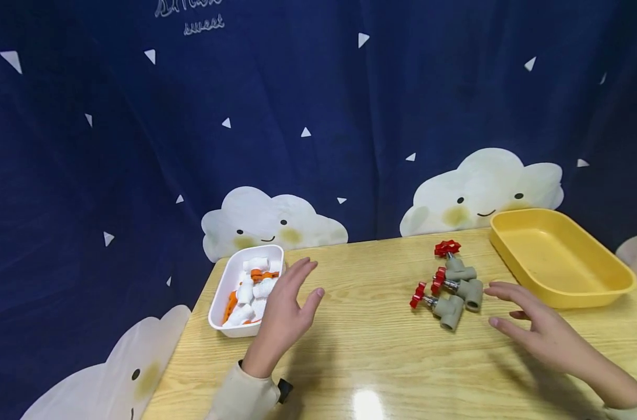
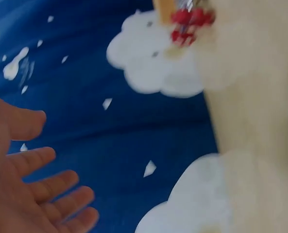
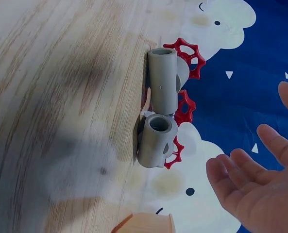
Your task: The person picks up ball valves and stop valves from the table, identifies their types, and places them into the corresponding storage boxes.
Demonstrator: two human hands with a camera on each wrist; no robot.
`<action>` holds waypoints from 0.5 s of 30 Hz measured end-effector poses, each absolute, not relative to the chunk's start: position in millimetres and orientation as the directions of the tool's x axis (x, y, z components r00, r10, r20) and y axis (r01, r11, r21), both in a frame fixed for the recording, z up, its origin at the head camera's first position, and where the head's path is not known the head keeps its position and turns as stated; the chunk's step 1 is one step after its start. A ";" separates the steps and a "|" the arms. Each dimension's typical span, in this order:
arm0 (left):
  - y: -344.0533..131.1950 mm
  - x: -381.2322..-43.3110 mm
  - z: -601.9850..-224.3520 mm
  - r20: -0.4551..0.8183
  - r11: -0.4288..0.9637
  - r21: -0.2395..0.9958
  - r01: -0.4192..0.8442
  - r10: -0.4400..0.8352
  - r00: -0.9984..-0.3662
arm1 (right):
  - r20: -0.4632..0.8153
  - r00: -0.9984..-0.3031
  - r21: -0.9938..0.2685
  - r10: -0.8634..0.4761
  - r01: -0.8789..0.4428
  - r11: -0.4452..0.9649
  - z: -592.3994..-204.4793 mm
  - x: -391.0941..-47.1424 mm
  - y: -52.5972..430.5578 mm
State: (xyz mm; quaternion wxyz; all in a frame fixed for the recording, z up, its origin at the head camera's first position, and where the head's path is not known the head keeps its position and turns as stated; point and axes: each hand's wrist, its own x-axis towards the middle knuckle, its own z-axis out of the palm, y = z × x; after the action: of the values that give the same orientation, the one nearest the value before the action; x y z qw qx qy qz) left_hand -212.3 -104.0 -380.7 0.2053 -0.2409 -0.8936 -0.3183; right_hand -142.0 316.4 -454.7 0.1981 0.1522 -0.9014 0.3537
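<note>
Three grey valves (image 1: 465,288) (red-wheeled) — clustered

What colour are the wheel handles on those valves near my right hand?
The wheel handles are red; the right wrist view shows them best.

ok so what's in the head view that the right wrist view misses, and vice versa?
Head only: the left hand, the white tray with its white fittings and orange pieces, and the lettering on the curtain.

Right wrist only: the palm side of the right hand.

Both: the right hand itself, the grey valves with red handwheels, the wooden table, the dark blue cloud-print curtain. An orange-tan edge low in the wrist view may be the yellow bin; can't confirm.
</note>
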 end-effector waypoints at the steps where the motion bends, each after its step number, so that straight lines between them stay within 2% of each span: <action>1: -100.0 -209.6 -385.0 0.515 0.671 0.465 0.577 0.325 -0.793 | 0.463 -0.876 -0.579 -0.135 -0.414 0.702 -454.6 -142.1 317.3; 7: -79.8 -200.0 -410.0 0.464 0.639 0.435 0.635 0.445 -0.766 | 0.455 -0.879 -0.584 -0.139 -0.412 0.699 -456.5 -141.8 316.8; 15: -81.1 -195.1 -416.8 0.445 0.666 0.436 0.606 0.426 -0.788 | 0.446 -0.886 -0.589 -0.122 -0.394 0.705 -460.9 -143.0 322.2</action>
State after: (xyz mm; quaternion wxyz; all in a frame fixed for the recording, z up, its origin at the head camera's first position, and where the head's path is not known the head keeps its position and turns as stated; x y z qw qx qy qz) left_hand -195.1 -81.1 -416.8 0.1544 -0.2866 -0.8995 -0.2914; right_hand -143.0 322.2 -460.9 0.1907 0.1429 -0.9034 0.3564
